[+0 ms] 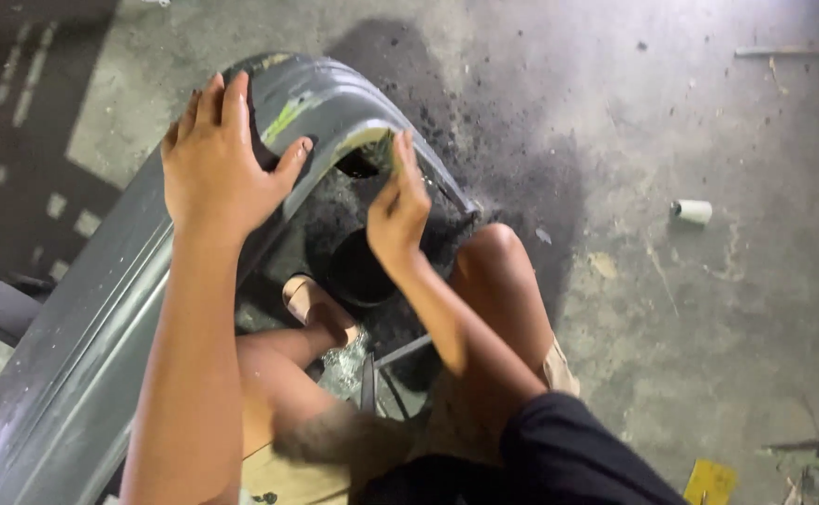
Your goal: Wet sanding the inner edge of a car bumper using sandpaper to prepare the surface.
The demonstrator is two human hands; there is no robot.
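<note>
A workshop: stained concrete floor [690, 309], a grey car bumper [82, 355], scattered scraps [709, 482].

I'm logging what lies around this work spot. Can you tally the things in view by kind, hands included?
Hands: 2, left hand flat on the panel, right hand at its edge
Grey curved body panel: 1
Dark round container: 1
White roll on the floor: 1
Yellow flat piece: 1
Total: 6
</note>
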